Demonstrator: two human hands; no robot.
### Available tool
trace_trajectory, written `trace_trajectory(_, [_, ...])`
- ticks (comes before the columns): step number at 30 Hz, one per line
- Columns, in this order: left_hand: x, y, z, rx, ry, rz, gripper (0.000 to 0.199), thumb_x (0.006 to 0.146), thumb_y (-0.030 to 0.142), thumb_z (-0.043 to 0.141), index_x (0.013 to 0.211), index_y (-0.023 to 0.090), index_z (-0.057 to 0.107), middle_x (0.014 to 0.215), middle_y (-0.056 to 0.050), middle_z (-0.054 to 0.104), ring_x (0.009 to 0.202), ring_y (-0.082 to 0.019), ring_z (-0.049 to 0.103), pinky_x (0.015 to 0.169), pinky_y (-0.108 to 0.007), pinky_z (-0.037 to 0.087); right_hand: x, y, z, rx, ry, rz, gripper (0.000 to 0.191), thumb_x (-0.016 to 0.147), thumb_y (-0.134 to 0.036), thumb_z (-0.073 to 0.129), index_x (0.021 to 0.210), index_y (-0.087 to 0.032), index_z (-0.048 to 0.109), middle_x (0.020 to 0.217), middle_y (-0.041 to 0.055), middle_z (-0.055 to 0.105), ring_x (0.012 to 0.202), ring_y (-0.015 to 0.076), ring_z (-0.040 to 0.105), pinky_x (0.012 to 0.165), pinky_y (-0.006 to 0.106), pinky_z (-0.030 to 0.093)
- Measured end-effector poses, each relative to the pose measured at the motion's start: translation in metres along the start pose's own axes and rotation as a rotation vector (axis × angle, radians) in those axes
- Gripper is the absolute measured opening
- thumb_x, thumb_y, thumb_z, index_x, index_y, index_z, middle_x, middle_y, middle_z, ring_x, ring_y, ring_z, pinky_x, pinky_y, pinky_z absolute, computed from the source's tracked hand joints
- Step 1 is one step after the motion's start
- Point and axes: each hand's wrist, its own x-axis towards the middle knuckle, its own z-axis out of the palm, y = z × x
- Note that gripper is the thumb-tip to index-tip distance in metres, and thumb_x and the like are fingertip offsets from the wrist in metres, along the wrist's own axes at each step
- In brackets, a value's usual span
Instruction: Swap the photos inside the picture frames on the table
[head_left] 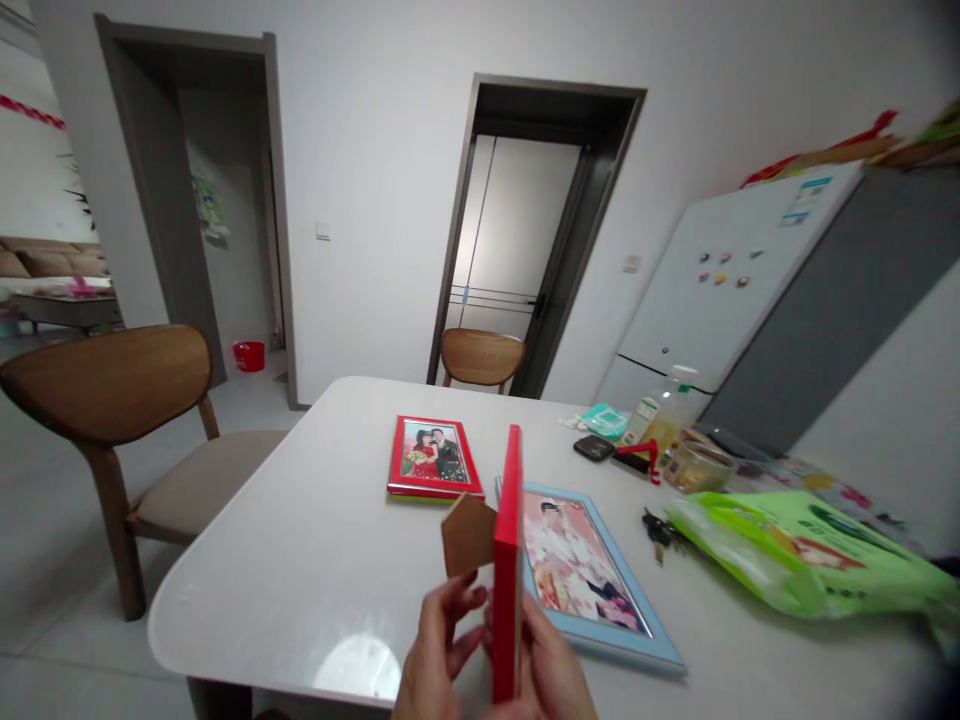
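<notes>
A red picture frame (508,570) stands upright in my hands, seen edge-on above the near side of the table. Its brown stand flap (469,535) sticks out to the left. My right hand (553,662) grips the lower right side. On the left, my left hand (441,648) has curled fingers at the frame's lower back, just under the flap; some fingertips are hidden. Beyond lies another red picture frame (435,453) with a photo of two people, on top of something with a yellow-green edge. A large light-blue picture frame (634,560) lies flat to the right, partly covered.
On the white table (300,560), a green plastic bag (817,550), keys (660,530), a black wallet-like item (594,447), a bottle (660,415) and a clear tub (699,465) lie to the right. Wooden chairs stand left (112,390) and at the far end (482,357).
</notes>
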Motion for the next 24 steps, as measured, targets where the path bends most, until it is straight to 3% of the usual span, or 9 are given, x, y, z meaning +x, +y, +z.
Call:
trace_trajectory(3, [0.028, 0.011, 0.014, -0.156, 0.009, -0.042, 0.072, 0.062, 0.024, 0.065, 0.118, 0.019, 0.02, 0.115, -0.011, 0.047, 0.102, -0.025, 0.049, 0.087, -0.036, 0.041, 0.014, -0.046, -0.043, -0.195, 0.09, -0.026, 0.052, 0.067, -0.044, 0.051, 0.114, -0.02, 0.046, 0.077, 0.0044, 0.067, 0.066, 0.0229, 0.063, 0.054, 0.033, 0.049])
trace_trajectory(6, [0.049, -0.003, 0.024, -0.171, -0.056, -0.129, 0.061, 0.063, 0.012, 0.058, 0.116, 0.017, 0.028, 0.113, -0.01, 0.05, 0.099, -0.022, 0.052, 0.084, -0.033, 0.044, 0.039, -0.086, -0.098, -0.47, 0.188, -0.05, 0.059, 0.068, -0.039, 0.048, 0.122, -0.016, 0.038, 0.076, 0.0052, 0.068, 0.066, 0.0225, 0.064, 0.058, 0.033, 0.049])
trace_trajectory(8, [0.055, -0.024, 0.031, -0.01, -0.105, -0.195, 0.057, 0.062, 0.005, 0.053, 0.114, 0.015, 0.032, 0.112, -0.009, 0.052, 0.099, -0.02, 0.052, 0.081, -0.029, 0.045, 0.056, -0.1, -0.13, -0.765, 0.285, -0.143, 0.058, 0.068, -0.038, 0.047, 0.12, -0.013, 0.041, 0.08, 0.0057, 0.068, 0.068, 0.0214, 0.064, 0.062, 0.03, 0.048])
trace_trajectory(11, [0.054, -0.054, 0.038, 0.412, -0.15, -0.226, 0.059, 0.061, 0.004, 0.054, 0.117, 0.015, 0.035, 0.111, -0.008, 0.053, 0.098, -0.021, 0.051, 0.082, -0.031, 0.043, 0.073, -0.103, -0.161, -1.061, 0.359, -0.204, 0.056, 0.065, -0.039, 0.05, 0.113, -0.01, 0.05, 0.082, 0.0072, 0.068, 0.073, 0.0218, 0.063, 0.065, 0.028, 0.047])
trace_trajectory(15, [0.051, -0.069, 0.04, 0.64, -0.158, -0.169, 0.067, 0.054, 0.011, 0.065, 0.116, 0.015, 0.039, 0.116, -0.008, 0.048, 0.105, -0.025, 0.042, 0.092, -0.036, 0.033, 0.084, -0.091, -0.176, -1.212, 0.395, -0.218, 0.056, 0.064, -0.04, 0.049, 0.112, -0.01, 0.051, 0.09, 0.0099, 0.066, 0.077, 0.0222, 0.061, 0.07, 0.03, 0.044])
trace_trajectory(21, [0.073, -0.075, 0.04, 0.876, -0.215, -0.105, 0.062, 0.063, 0.019, 0.062, 0.118, 0.013, 0.036, 0.113, -0.009, 0.049, 0.099, -0.023, 0.047, 0.087, -0.032, 0.038, 0.111, -0.092, -0.174, -1.423, 0.413, -0.197, 0.054, 0.069, -0.041, 0.042, 0.113, -0.011, 0.051, 0.088, 0.011, 0.066, 0.082, 0.0237, 0.06, 0.071, 0.031, 0.043])
trace_trajectory(24, [0.09, -0.074, 0.028, 0.971, -0.287, -0.08, 0.071, 0.056, 0.024, 0.069, 0.118, 0.014, 0.037, 0.113, -0.009, 0.049, 0.1, -0.024, 0.048, 0.086, -0.031, 0.039, 0.124, -0.096, -0.166, -1.52, 0.423, -0.194, 0.056, 0.071, -0.042, 0.04, 0.116, -0.01, 0.049, 0.09, 0.0136, 0.065, 0.084, 0.0267, 0.059, 0.071, 0.034, 0.042])
